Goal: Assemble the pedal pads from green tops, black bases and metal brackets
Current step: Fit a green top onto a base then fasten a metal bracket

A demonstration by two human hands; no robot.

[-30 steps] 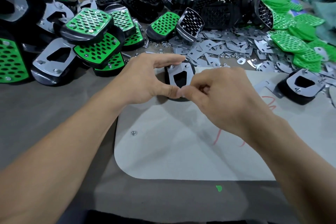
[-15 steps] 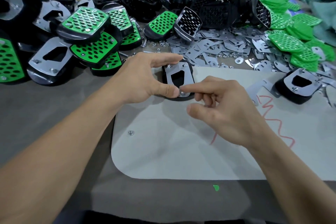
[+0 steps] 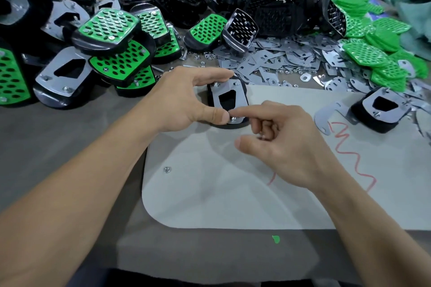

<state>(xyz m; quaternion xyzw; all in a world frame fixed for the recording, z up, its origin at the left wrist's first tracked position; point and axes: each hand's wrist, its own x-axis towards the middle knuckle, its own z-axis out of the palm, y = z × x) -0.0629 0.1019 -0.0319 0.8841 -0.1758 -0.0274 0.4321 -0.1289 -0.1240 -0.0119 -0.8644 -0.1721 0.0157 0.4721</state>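
Note:
A black pedal base with a metal bracket (image 3: 227, 98) on top lies face down at the far edge of a pale mat (image 3: 233, 193). My left hand (image 3: 184, 102) grips this pad, index finger over its far end and thumb at its near end. My right hand (image 3: 279, 140) sits just right of it, index fingertip touching a small nut (image 3: 234, 119) on the bracket's near screw, the other fingers curled. Loose metal brackets (image 3: 279, 60) lie heaped behind. Green tops (image 3: 373, 49) pile at the right, black bases (image 3: 268, 14) at the back.
Finished green-and-black pads (image 3: 112, 53) are stacked at the left. Another bracketed base (image 3: 380, 109) rests at the mat's right edge beside a loose bracket (image 3: 326, 114). A lone nut (image 3: 167, 169) lies on the mat near my left forearm. Small nuts are scattered among the brackets.
My right hand has pulled back from a pinch at the pad's near end and now touches the nut with only its index fingertip. My left hand keeps its hold.

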